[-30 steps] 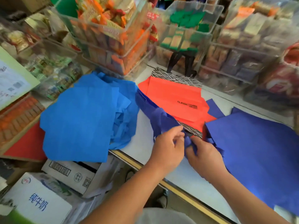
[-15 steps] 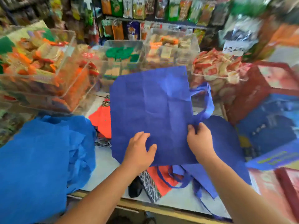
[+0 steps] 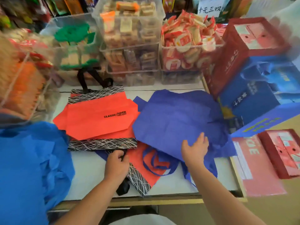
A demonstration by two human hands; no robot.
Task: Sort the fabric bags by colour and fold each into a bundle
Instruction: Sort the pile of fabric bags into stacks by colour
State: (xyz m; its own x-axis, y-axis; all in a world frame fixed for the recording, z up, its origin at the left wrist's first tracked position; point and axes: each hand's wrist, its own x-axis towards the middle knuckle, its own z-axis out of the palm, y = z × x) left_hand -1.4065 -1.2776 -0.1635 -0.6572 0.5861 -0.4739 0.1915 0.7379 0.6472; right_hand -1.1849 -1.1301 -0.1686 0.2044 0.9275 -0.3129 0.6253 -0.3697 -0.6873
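While the left hand grips a black strap and the right hand lies flat on the violet bag on the counter, this cloth looks light, limp, best pinched at edges

orange bags flat ctr | indigo bags crumpled R | blue pile L

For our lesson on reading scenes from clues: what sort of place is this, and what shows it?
Most likely a small shop counter: clear bins heaped with wrapped snacks, a handwritten price sign, and boxed gift packs stacked at the right.
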